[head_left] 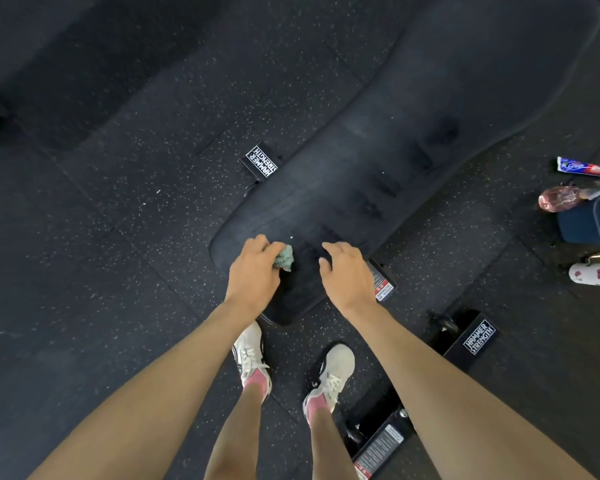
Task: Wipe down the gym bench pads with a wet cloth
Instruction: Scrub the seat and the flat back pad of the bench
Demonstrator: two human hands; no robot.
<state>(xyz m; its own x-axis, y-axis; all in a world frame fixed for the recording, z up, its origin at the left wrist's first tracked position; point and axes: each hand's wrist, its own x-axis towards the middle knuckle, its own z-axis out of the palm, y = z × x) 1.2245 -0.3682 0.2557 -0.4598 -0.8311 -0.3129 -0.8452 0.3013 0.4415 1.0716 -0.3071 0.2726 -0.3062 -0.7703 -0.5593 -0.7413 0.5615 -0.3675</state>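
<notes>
Head view, lower centre: our left hand (253, 270) clenches a crumpled teal cloth (285, 258) on the long black bench pad (378, 174), our right hand (347, 273) with fingers (338, 248) relaxed.

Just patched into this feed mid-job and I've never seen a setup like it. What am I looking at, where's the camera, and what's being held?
No machine: a person works bare-handed. The one picture comes from a wide-angle camera on their head, looking down past both arms to white trainers. A long black padded gym bench pad runs diagonally above speckled black rubber floor. The left hand grips a crumpled pale green cloth at the pad's near end. The right hand, beside it, has relaxed fingers and holds nothing.
</notes>
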